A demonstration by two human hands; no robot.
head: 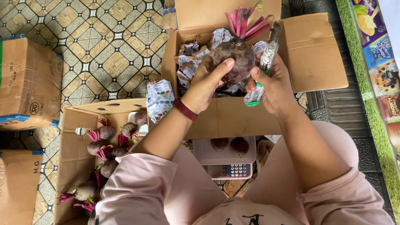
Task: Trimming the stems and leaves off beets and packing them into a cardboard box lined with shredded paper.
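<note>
Purple-red and round, the dark beetroot with cut pink stalks (236, 58) sits between both hands above the open brown cardboard box stuffed with crumpled printed paper wrappers (227, 118), at about twelve o'clock from where I watch. My left hand (207, 81) has its fingers curled and clamped on the root's near-left side, thumb pressed up against the skin. My right hand (273, 81) is closed around a paper-wrapped knife with a green-tipped handle (264, 68), its worn blade pointing up toward one o'clock, just beside the beetroot; the forefinger also touches the root's lower right. The risk I judge greatest is the blade: it lies close to the left thumb and the stalks, and a slip on the smooth skin could carry the edge into my fingers. The root is held by fingertips only, so a loose grip could drop it into the wrappers, or past the box edge onto the white weighing scale with two beetroots on its tray (225, 156) at six o'clock. The paper on the knife handle may slide in my palm; I cannot tell how tight it is wound. At eight o'clock a second open cardboard box holding trimmed beetroots (73, 162) lies well apart, and an elbow swung wide could knock its flap.
</note>
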